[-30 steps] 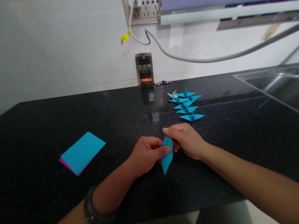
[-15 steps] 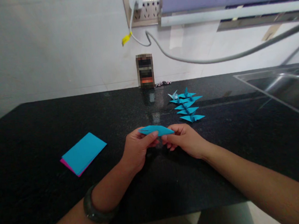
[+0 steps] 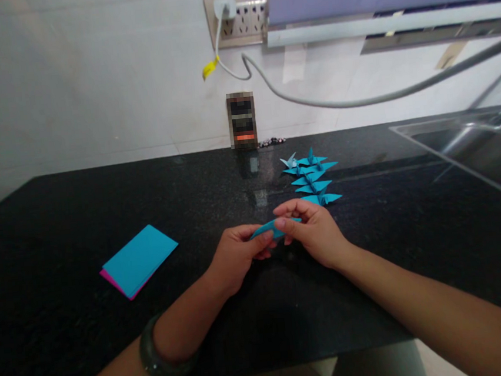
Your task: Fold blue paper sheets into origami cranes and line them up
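Observation:
A folded piece of blue origami paper (image 3: 267,229) is held in the air between both hands above the dark counter. My left hand (image 3: 238,254) pinches its left end, thumb on the near face. Thumb and fingers of my right hand (image 3: 319,231) close on its right part and hide some of it. Just beyond the right hand lie several blue paper cranes (image 3: 313,173) in a cluster, with one pale crane (image 3: 290,161) among them. To the left rests a stack of blue paper (image 3: 140,260) with a pink sheet showing beneath.
A phone-like object (image 3: 242,121), blurred out, leans on the wall with a beaded strap (image 3: 271,142) beside it. A sink (image 3: 486,147) is set into the counter (image 3: 71,347) at the right. A grey cable (image 3: 344,104) hangs from the wall socket (image 3: 243,20).
My right hand has moved up and further over the folded paper, covering more of its right side. The paper has turned, its right end now higher, and shifted slightly right.

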Available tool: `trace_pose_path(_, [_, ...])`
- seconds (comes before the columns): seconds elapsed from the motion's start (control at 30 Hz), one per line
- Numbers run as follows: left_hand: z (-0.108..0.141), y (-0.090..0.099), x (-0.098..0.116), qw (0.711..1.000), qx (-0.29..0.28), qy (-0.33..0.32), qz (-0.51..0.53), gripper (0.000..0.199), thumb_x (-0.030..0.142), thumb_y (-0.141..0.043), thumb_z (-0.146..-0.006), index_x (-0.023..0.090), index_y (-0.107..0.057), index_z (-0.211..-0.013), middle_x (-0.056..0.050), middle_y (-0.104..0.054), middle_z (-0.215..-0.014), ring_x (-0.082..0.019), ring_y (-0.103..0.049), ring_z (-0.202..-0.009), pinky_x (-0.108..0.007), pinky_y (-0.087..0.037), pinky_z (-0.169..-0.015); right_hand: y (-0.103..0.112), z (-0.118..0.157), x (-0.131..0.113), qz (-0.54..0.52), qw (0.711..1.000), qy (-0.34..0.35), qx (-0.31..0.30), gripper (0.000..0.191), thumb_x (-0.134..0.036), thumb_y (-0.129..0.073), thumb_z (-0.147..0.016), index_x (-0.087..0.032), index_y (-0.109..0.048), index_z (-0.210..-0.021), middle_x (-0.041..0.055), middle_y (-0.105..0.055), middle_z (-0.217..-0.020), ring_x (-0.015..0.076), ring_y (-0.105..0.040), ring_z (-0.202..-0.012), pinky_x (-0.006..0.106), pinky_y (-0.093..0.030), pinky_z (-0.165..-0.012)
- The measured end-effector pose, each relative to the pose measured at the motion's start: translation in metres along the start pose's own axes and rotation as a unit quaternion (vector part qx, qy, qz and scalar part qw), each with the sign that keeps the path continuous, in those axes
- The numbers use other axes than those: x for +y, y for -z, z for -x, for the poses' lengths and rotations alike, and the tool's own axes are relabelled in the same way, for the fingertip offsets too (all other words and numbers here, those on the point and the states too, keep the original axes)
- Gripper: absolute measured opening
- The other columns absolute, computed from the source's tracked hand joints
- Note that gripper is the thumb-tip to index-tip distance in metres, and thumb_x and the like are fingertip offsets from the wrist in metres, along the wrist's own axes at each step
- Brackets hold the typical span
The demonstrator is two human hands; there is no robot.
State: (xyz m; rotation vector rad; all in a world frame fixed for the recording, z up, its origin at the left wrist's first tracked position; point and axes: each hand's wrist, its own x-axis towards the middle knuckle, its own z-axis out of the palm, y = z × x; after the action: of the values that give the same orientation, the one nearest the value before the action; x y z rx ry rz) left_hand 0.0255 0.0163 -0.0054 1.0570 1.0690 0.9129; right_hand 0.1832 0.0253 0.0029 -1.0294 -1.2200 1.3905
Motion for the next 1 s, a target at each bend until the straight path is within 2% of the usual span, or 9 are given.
trace_pose_path(0.07, [0.000, 0.000, -0.001, 1.000, 0.001, -0.020, 0.018, 0.017, 0.032, -0.072, -0.066, 0.016, -0.071, -0.072, -0.001, -0.066, -0.064, -0.008, -0.054, -0.053, -0.020, -0.042, -0.053, -0.001, 0.001, 0.000, -0.018, 0.999, -0.024, -0.023, 0.034, -0.029, -0.078, -0.057, -0.016, -0.058, -0.081, -0.0039, -0.062, -0.060, 0.0073, -0.055, -0.048, 0.018, -0.043, -0.043])
trace_pose_path(0.13, [0.001, -0.001, -0.001, 0.999, -0.003, -0.028, 0.025, 0.017, 0.033, -0.070, -0.068, 0.016, -0.072, -0.073, -0.002, -0.068, -0.067, -0.008, -0.056, -0.055, -0.020, -0.043, -0.055, -0.001, 0.001, 0.001, -0.020, 0.998, -0.031, -0.042, 0.028, -0.029, -0.077, -0.059, -0.015, -0.058, -0.074, -0.0026, -0.063, -0.059, 0.0078, -0.055, -0.049, 0.019, -0.044, -0.045])
trace_pose_path(0.2, [0.002, -0.003, 0.001, 1.000, -0.009, -0.024, 0.014, 0.019, 0.034, -0.067, -0.071, 0.016, -0.072, -0.074, -0.004, -0.070, -0.071, -0.010, -0.058, -0.058, -0.021, -0.045, -0.057, 0.000, 0.000, 0.001, -0.015, 0.999, -0.015, -0.038, 0.023, -0.031, -0.074, -0.063, -0.015, -0.058, -0.066, -0.0017, -0.063, -0.057, 0.0078, -0.055, -0.050, 0.020, -0.044, -0.046])
trace_pose_path(0.3, [0.005, -0.006, 0.004, 0.999, -0.018, -0.027, -0.034, 0.016, 0.030, -0.067, -0.070, 0.015, -0.073, -0.074, -0.005, -0.071, -0.073, -0.012, -0.061, -0.062, -0.024, -0.047, -0.062, 0.003, -0.002, 0.002, -0.012, 0.999, 0.008, -0.030, 0.022, -0.033, -0.073, -0.065, -0.015, -0.061, -0.066, -0.0012, -0.062, -0.059, 0.0076, -0.053, -0.049, 0.020, -0.042, -0.045])
trace_pose_path(0.4, [0.006, -0.007, 0.004, 0.995, -0.038, -0.048, -0.072, 0.012, 0.026, -0.069, -0.067, 0.015, -0.072, -0.070, -0.005, -0.071, -0.070, -0.013, -0.062, -0.062, -0.024, -0.048, -0.062, 0.003, 0.000, 0.001, -0.022, 0.997, 0.002, -0.068, 0.022, -0.033, -0.074, -0.064, -0.015, -0.062, -0.069, -0.0023, -0.060, -0.057, 0.0070, -0.052, -0.048, 0.020, -0.041, -0.045])
trace_pose_path(0.53, [0.006, -0.006, 0.000, 0.994, -0.050, -0.062, -0.069, 0.012, 0.026, -0.069, -0.067, 0.015, -0.071, -0.064, -0.004, -0.070, -0.064, -0.014, -0.062, -0.060, -0.025, -0.049, -0.060, -0.002, 0.005, 0.000, -0.036, 0.991, -0.036, -0.121, 0.023, -0.031, -0.077, -0.060, -0.015, -0.063, -0.069, -0.0050, -0.054, -0.051, 0.0070, -0.050, -0.045, 0.020, -0.040, -0.044])
trace_pose_path(0.77, [0.009, -0.009, 0.001, 0.992, -0.048, -0.084, -0.076, 0.007, 0.021, -0.068, -0.067, 0.017, -0.072, -0.064, -0.003, -0.071, -0.065, -0.015, -0.064, -0.063, -0.026, -0.050, -0.065, -0.002, 0.007, 0.004, -0.042, 0.994, -0.021, -0.103, 0.020, -0.032, -0.074, -0.065, -0.015, -0.065, -0.062, -0.0035, -0.053, -0.056, 0.0069, -0.052, -0.046, 0.021, -0.038, -0.043])
trace_pose_path(0.9, [0.012, -0.008, 0.001, 0.982, -0.029, -0.113, -0.147, 0.012, 0.025, -0.066, -0.071, 0.018, -0.073, -0.066, -0.003, -0.072, -0.068, -0.016, -0.063, -0.065, -0.025, -0.047, -0.063, -0.001, 0.006, 0.006, -0.029, 0.994, -0.003, -0.101, 0.021, -0.036, -0.068, -0.072, -0.015, -0.068, -0.069, -0.0022, -0.053, -0.061, 0.0053, -0.048, -0.048, 0.019, -0.034, -0.041])
trace_pose_path(1.0, [0.012, -0.007, -0.001, 0.965, 0.006, -0.153, -0.212, 0.013, 0.025, -0.063, -0.073, 0.020, -0.073, -0.067, -0.001, -0.070, -0.063, -0.014, -0.061, -0.058, -0.023, -0.044, -0.057, -0.001, 0.005, 0.003, -0.021, 0.994, 0.010, -0.107, 0.019, -0.034, -0.070, -0.069, -0.016, -0.068, -0.074, -0.0022, -0.053, -0.066, 0.0055, -0.048, -0.050, 0.018, -0.035, -0.041])
